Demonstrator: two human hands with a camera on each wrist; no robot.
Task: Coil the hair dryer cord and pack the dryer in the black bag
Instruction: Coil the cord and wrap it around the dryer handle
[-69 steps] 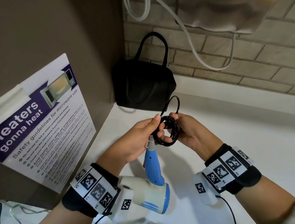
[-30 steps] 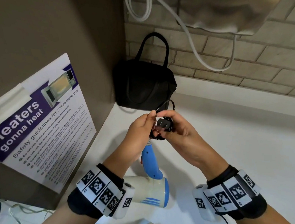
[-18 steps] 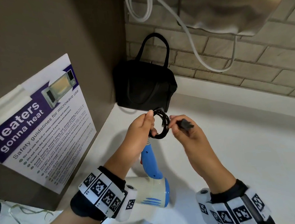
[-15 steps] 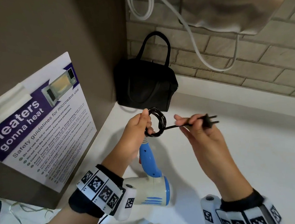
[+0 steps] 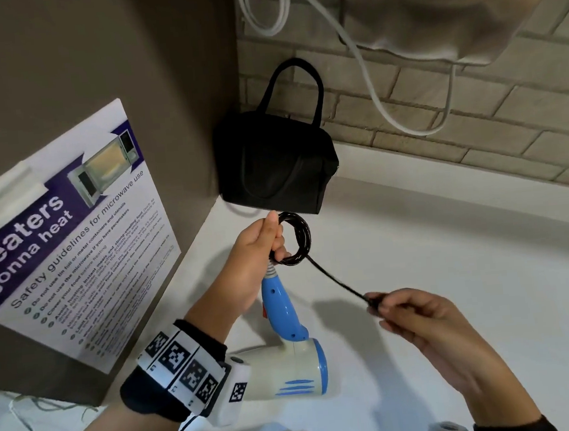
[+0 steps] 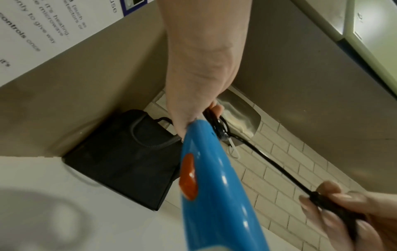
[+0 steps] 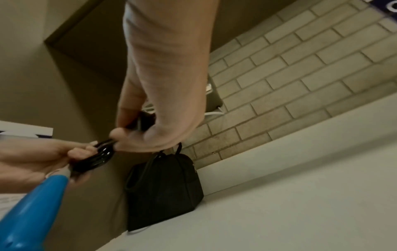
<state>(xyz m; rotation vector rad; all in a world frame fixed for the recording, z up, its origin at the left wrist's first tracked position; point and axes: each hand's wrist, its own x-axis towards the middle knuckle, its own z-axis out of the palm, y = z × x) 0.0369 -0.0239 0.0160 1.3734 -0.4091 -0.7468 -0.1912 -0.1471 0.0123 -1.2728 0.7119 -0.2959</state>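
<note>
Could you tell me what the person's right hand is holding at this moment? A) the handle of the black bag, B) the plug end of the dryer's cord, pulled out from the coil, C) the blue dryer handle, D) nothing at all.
B: the right hand pinches the plug end of the cord, which runs taut from the coil gripped by the left hand; the black bag stands untouched against the wall.

Dim indoor light, soft shadows, blurred wrist views, wide-angle bending.
</note>
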